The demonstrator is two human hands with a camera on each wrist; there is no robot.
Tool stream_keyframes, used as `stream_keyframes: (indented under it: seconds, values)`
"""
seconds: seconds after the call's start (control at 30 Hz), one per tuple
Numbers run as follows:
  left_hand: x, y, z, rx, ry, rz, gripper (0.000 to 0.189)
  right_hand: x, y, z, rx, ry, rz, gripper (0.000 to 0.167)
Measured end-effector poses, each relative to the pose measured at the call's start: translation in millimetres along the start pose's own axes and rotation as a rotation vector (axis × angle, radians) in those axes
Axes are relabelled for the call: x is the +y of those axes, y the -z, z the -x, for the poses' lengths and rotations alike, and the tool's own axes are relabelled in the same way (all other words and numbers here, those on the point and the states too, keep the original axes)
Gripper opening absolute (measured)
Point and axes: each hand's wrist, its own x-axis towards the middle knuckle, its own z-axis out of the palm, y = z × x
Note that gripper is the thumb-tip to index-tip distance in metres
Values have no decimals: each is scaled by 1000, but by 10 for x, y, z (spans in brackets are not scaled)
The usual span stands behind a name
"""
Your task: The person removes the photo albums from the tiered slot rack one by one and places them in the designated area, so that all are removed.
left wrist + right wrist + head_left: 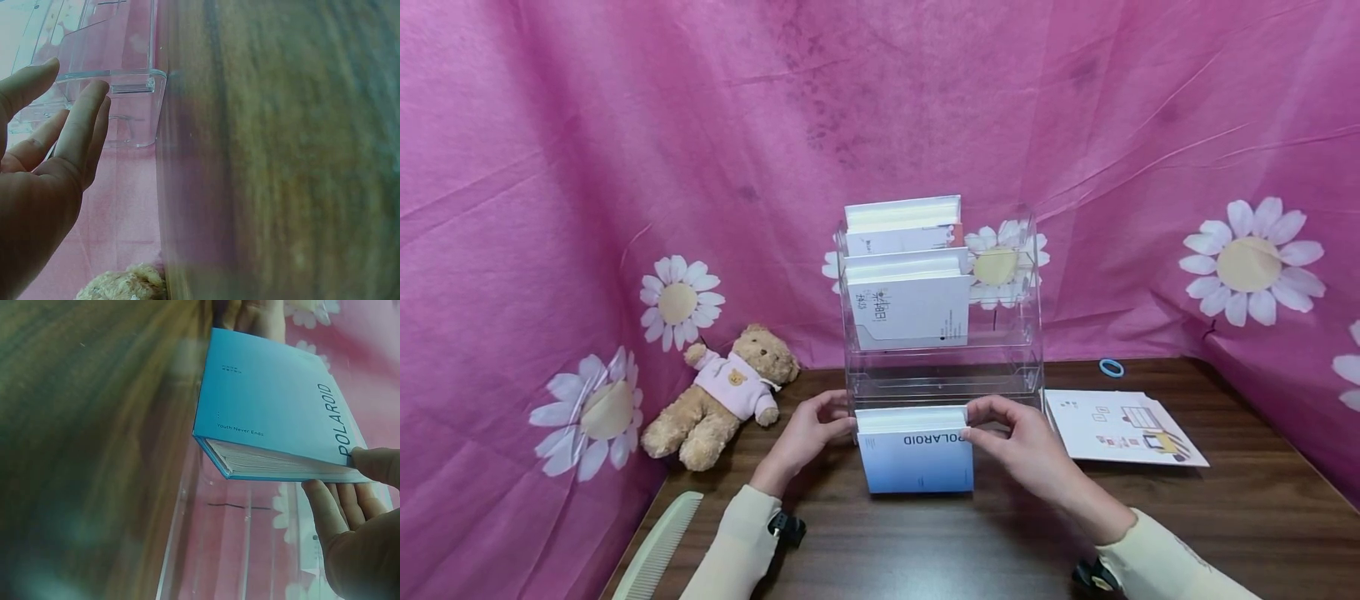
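Observation:
A blue photo album with "POLAROID" on its cover stands roughly upright in front of a clear acrylic rack. My right hand pinches its right edge; in the right wrist view the thumb lies on the cover and the fingers are behind. At the album's left edge is my left hand. In the left wrist view its fingers are extended and spread from the thumb, with nothing seen between them; whether they touch the album cannot be told. White albums stand in the rack's upper tiers.
A teddy bear in a pink top leans at the left. A pale green comb lies at the table's left edge. Right of the rack lie flat white illustrated albums or cards and a blue ring. Pink flowered cloth hangs behind.

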Motion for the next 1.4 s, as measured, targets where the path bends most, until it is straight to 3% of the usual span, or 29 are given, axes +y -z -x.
stream_keyframes:
  seconds: [0.2, 0.4, 0.83, 1.0, 1.4]
  values:
    - [-18, 2, -9, 0, -11, -12, 49, 92, -53, 74, -16, 4, 44, 21]
    - [-19, 2, -12, 3, -7, -14, 50, 126, -92, 121, -15, -45, 77, 20]
    - [-20, -3, 13, 12, 1, -23, 53, 190, -152, 182, -78, -90, -19, 23]
    - [-14, -3, 19, 9, 7, -24, 53, 220, -174, 196, -95, -105, -7, 23]
    - [-6, -13, 20, 26, 11, -30, 52, 278, -183, 207, -138, -64, -1, 25]
